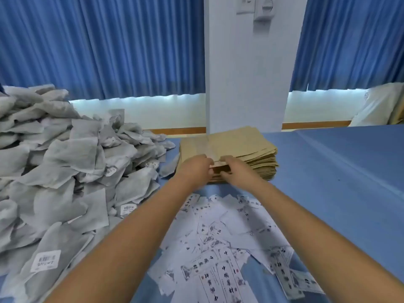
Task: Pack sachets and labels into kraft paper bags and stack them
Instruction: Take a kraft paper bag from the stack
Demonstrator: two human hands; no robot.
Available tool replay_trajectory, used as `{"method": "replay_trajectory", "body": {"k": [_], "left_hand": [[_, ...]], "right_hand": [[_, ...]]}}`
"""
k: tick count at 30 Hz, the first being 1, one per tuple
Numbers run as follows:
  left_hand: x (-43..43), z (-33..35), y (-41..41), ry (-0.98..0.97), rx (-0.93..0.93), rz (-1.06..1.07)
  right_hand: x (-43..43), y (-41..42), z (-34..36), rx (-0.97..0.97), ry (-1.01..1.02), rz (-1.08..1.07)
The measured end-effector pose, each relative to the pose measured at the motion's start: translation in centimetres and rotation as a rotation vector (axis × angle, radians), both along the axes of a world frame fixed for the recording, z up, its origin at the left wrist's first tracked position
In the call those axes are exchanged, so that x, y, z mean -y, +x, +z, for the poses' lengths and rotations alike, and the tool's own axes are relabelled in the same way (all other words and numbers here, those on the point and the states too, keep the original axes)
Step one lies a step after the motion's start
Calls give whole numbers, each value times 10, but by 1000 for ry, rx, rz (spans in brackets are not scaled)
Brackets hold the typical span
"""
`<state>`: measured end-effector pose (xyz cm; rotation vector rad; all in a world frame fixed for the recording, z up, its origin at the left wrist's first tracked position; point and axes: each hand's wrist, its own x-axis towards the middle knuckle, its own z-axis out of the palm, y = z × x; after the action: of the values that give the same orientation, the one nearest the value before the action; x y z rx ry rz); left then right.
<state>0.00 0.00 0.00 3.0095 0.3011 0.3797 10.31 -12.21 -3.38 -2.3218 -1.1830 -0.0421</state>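
A thick stack of flat kraft paper bags (240,145) lies on the blue table, in the middle at the far side. Both my hands reach to its near edge. My left hand (196,169) and my right hand (234,169) pinch the front edge of the top kraft bag, fingers curled over it. A big heap of grey sachets (54,171) with barcode stickers fills the left side. White printed labels (220,248) lie scattered on the table between my forearms.
The blue table (338,182) stretches bare to the right of the bag stack. A white pillar (247,73) rises right behind the stack, with blue curtains on both sides. A white bundle (380,106) sits at the far right.
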Motion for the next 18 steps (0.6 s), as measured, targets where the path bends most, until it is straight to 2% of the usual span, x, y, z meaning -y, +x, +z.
{"method": "replay_trajectory", "body": {"k": [4, 6, 12, 15, 18], "left_hand": [[-27, -24, 33, 187, -98, 66], [-38, -41, 50, 247, -127, 54], [-48, -55, 73, 373, -106, 31], [-41, -52, 76, 489, -66, 30], [-33, -53, 74, 525, -9, 37]], "right_hand": [[-10, 45, -10, 234, -396, -76], [-13, 62, -17, 314, -458, -120], [-16, 78, -25, 593, -337, -113], [-20, 80, -30, 595, -234, -137], [-23, 78, -36, 592, -129, -145]]}}
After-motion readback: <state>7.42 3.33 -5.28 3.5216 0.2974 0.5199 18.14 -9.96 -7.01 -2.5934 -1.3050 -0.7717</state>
